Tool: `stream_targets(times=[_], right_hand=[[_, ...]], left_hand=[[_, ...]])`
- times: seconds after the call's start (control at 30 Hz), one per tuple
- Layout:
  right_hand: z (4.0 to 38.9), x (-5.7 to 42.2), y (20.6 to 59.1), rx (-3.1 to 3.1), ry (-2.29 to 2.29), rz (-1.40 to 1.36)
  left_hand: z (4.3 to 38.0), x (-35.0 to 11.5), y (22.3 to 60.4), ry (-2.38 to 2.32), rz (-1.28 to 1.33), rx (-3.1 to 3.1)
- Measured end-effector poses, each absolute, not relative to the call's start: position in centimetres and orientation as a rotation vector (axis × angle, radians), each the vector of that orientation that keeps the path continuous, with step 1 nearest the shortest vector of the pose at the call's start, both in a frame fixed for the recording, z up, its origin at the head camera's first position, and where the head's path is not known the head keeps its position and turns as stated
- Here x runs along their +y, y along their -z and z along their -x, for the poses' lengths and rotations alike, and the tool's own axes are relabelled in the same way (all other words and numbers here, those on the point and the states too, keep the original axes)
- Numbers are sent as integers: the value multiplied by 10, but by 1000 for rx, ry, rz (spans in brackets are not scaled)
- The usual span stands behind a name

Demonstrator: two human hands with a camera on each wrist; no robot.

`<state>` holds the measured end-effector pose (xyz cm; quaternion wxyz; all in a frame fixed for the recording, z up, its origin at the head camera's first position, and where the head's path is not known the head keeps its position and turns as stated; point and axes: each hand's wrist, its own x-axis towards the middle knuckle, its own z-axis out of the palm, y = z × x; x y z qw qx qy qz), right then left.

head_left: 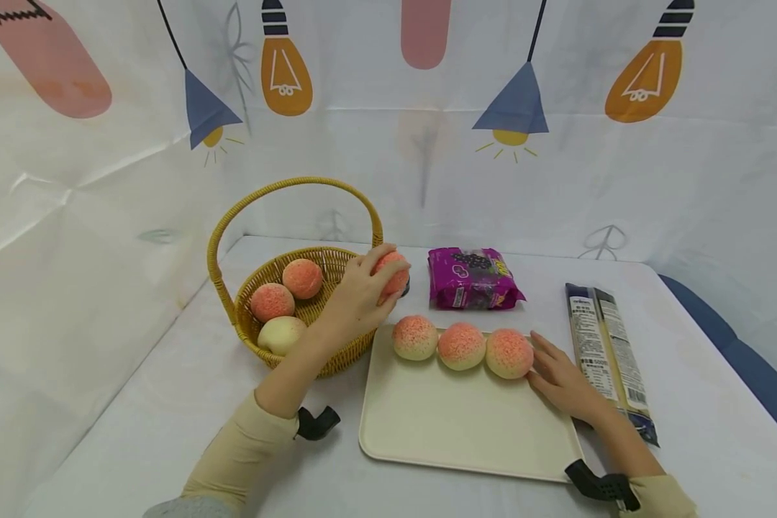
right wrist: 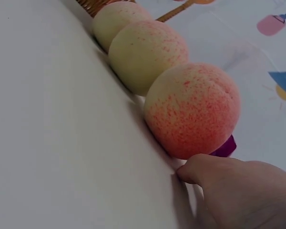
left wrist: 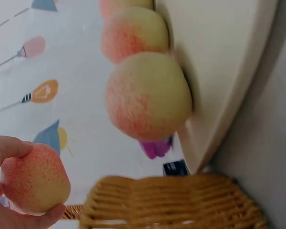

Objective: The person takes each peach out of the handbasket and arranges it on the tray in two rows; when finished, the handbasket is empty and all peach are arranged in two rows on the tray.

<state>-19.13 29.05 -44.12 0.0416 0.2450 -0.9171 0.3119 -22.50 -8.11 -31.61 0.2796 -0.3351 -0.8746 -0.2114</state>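
Note:
My left hand grips a pink-and-cream peach, held up by the right rim of a wicker basket. In the left wrist view, thumb and fingers wrap round this peach. Inside the basket lie two reddish peaches and a pale one. Three peaches stand in a row along the far edge of a cream tray. At the row's right end my right hand rests at the tray's edge, fingertips right beside the last peach.
A purple snack packet lies behind the tray. To the tray's right is a long flat packet with white labels, partly behind the right forearm. The basket's tall handle arches over it. A printed curtain hangs behind the table.

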Motion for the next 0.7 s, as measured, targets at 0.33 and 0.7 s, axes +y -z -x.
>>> stream_targets(times=[0.33,0.7], right_hand=[[193,296,443,-2819,-953,-753],[192,298,443,-2804,-976,-760]], left_hand=[[209,-39,317,557,1113,-2247],[194,-7,312,553,1196,-2331]])
